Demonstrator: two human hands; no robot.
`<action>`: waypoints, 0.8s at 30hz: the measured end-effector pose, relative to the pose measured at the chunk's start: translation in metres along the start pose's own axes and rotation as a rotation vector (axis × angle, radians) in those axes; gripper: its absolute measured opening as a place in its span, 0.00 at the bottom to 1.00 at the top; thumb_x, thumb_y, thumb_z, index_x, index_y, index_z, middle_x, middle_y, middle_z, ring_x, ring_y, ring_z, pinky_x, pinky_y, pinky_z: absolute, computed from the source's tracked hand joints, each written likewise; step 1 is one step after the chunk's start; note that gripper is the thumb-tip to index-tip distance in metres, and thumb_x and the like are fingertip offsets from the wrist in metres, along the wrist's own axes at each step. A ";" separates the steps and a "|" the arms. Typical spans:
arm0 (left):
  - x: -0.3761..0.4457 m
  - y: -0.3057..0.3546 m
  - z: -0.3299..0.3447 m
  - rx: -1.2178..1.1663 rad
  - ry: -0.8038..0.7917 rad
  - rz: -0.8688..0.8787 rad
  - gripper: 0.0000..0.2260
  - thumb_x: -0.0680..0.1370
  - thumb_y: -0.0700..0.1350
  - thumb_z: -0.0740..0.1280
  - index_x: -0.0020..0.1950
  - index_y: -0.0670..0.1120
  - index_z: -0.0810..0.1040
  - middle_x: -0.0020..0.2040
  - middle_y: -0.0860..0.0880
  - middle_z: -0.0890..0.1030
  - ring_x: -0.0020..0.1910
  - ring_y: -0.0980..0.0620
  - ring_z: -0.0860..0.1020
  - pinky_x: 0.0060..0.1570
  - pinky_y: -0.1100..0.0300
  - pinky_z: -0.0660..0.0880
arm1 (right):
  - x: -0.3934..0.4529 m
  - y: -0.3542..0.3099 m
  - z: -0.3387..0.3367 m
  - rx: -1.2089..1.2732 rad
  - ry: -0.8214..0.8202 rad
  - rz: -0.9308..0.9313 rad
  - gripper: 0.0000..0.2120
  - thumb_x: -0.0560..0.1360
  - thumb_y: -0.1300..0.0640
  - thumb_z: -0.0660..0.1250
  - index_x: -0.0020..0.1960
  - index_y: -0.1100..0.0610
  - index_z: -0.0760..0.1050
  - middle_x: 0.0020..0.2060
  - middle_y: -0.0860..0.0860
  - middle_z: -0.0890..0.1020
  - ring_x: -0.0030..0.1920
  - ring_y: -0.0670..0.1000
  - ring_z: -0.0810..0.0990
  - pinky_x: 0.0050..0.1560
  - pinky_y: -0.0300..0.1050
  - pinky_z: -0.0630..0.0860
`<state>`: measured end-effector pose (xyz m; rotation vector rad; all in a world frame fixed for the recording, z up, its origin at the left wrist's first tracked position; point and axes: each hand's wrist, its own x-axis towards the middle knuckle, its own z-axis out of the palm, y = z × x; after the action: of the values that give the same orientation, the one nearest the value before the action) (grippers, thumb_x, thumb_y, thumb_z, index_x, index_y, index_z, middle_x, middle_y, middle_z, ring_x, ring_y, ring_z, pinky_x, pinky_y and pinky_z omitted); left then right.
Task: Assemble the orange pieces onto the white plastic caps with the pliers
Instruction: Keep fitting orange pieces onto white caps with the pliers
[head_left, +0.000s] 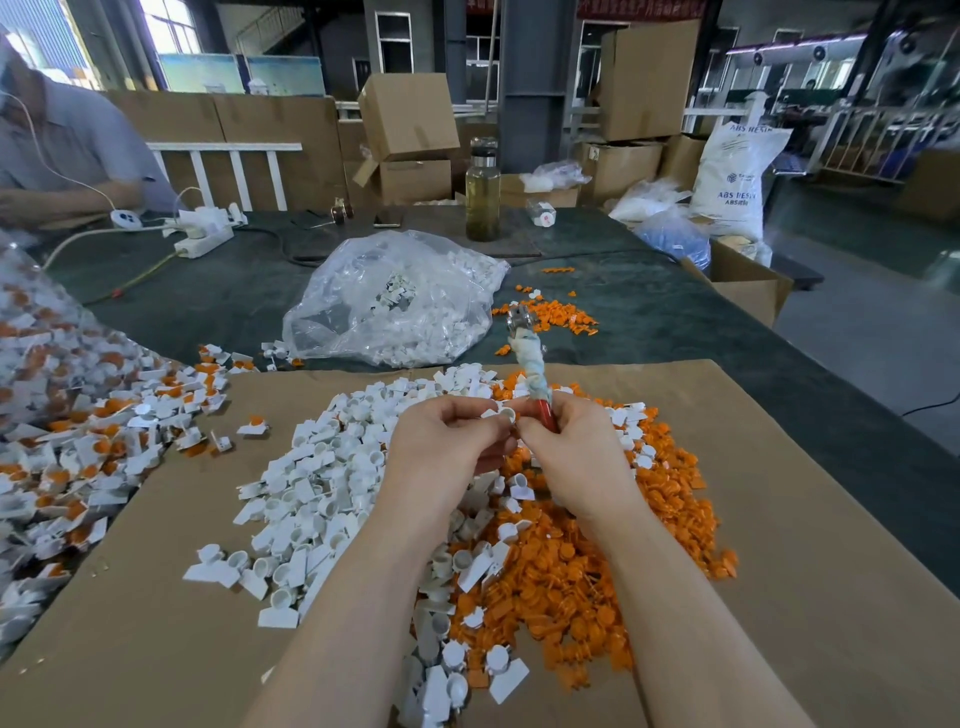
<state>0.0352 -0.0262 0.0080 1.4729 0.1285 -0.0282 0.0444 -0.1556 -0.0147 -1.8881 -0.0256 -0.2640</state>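
Note:
My left hand pinches a white plastic cap above the heap. My right hand grips the pliers by their red handle; the cloth-wrapped shaft and metal jaws point up and away from me. The fingertips of both hands meet at the cap. Beneath my hands lies a big pile of white caps on the left and loose orange pieces on the right, spread over brown cardboard.
Assembled white-and-orange parts are heaped at the left. A clear bag of white caps and scattered orange pieces lie beyond the cardboard. A glass bottle, power strip and cardboard boxes stand farther back. A person sits at far left.

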 end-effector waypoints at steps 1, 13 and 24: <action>0.000 0.000 0.000 -0.003 -0.003 0.001 0.05 0.74 0.35 0.73 0.48 0.42 0.81 0.36 0.44 0.86 0.35 0.53 0.84 0.34 0.65 0.79 | 0.000 0.000 0.001 -0.014 0.011 -0.008 0.08 0.77 0.62 0.65 0.46 0.53 0.81 0.31 0.47 0.81 0.28 0.39 0.75 0.28 0.30 0.70; 0.003 0.001 -0.004 -0.236 0.068 -0.089 0.07 0.74 0.34 0.73 0.50 0.39 0.80 0.37 0.43 0.86 0.37 0.49 0.86 0.39 0.59 0.83 | 0.002 -0.001 -0.001 0.101 0.233 -0.037 0.03 0.78 0.54 0.69 0.47 0.49 0.80 0.31 0.44 0.77 0.27 0.38 0.72 0.27 0.31 0.67; -0.001 0.003 0.000 -0.168 0.107 0.002 0.08 0.73 0.33 0.74 0.50 0.40 0.81 0.38 0.42 0.86 0.37 0.50 0.86 0.36 0.63 0.81 | -0.003 -0.004 0.008 -0.039 0.208 -0.194 0.04 0.78 0.57 0.69 0.52 0.55 0.79 0.38 0.40 0.80 0.42 0.34 0.78 0.40 0.25 0.71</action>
<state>0.0344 -0.0261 0.0110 1.3072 0.2119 0.0618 0.0421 -0.1463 -0.0144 -1.8900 -0.0627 -0.5960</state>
